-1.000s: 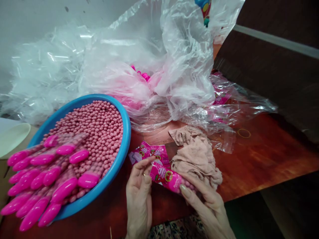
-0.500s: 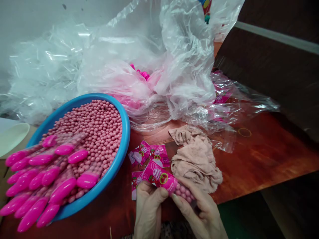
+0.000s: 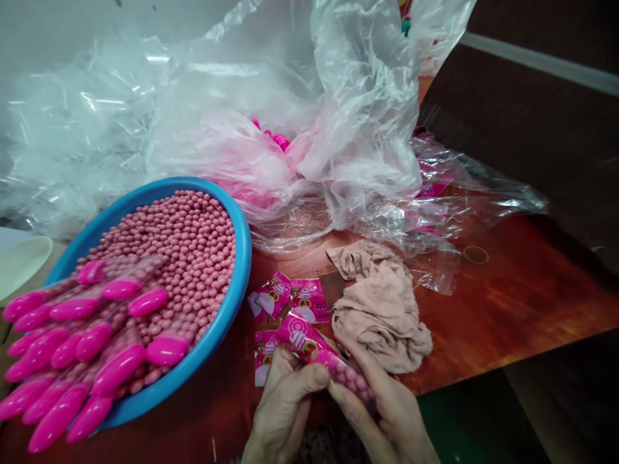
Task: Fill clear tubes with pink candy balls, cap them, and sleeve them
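Low in the middle, my left hand [image 3: 285, 403] pinches a shiny pink printed label [image 3: 300, 336] between thumb and fingers. The label curls around the upper end of a clear tube of pink balls [image 3: 356, 381]. Wrapped round the tube's lower part is my right hand [image 3: 389, 403], its thumb close to my left thumb. Part of the tube is hidden by my fingers. More flat pink labels [image 3: 309, 298] lie on the table just beyond my hands. A crumpled beige cloth [image 3: 382, 309] lies right of the labels.
At left stands a blue basin [image 3: 244, 251] of loose pink balls [image 3: 193, 225], with several filled pink-capped tubes [image 3: 118, 368] piled on it. Crumpled clear plastic bags [image 3: 362, 116] spread behind, one holding pink pieces [image 3: 278, 138]. A rubber band [image 3: 476, 254] lies on the brown table [image 3: 522, 309].
The label has curled further round the tube, and more of its face has turned away. My left hand has tilted and shifted slightly left; both hands keep their hold.
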Demonstrator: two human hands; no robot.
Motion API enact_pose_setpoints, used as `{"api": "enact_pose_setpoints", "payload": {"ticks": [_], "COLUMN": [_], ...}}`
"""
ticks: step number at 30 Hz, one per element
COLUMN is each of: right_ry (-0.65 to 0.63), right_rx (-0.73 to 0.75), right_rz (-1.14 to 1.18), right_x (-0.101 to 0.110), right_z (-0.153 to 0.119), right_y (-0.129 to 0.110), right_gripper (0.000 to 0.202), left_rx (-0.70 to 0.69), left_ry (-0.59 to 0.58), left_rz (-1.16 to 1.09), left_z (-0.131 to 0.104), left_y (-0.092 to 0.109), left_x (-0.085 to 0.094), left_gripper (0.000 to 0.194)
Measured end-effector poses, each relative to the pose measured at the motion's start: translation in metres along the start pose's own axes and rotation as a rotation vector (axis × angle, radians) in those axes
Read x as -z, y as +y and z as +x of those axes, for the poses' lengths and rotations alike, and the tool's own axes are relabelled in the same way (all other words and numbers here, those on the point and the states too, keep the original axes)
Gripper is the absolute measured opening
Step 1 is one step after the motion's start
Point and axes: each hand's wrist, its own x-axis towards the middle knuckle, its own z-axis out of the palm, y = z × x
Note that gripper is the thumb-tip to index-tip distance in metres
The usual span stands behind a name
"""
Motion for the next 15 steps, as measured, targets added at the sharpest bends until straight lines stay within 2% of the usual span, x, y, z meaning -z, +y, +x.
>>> {"api": "enact_pose_setpoints", "payload": {"ticks": [2, 6, 12, 15], "right_ry": [0.030, 0.065, 0.181, 0.192], "right_rx": [-0.073, -0.246, -0.347, -0.383], "right_rz": [0.098, 0.308, 0.089, -0.009], "right_x": [-0.002, -0.011, -0.032, -0.039], "right_z": [0.003, 0.003, -0.004, -0.010], "right_y": [-0.006, -0.022, -0.028, -0.026], "right_gripper": [0.048, 0.034, 0.048, 0.052], "left_rx": [-0.038, -0.091, -0.028, 0.015], "left_ry": [0.043, 0.085, 0.044, 0.002], "left_rz": [-0.026, -0.079, -0.126, -0.123], "left_z": [0.003, 0.004, -0.001, -0.003], "left_y": [0.002, 0.000, -0.007, -0.006], "left_x": [-0.001, -0.003, -0.008, -0.010], "left_gripper": [0.025, 0.026, 0.012, 0.009]}}
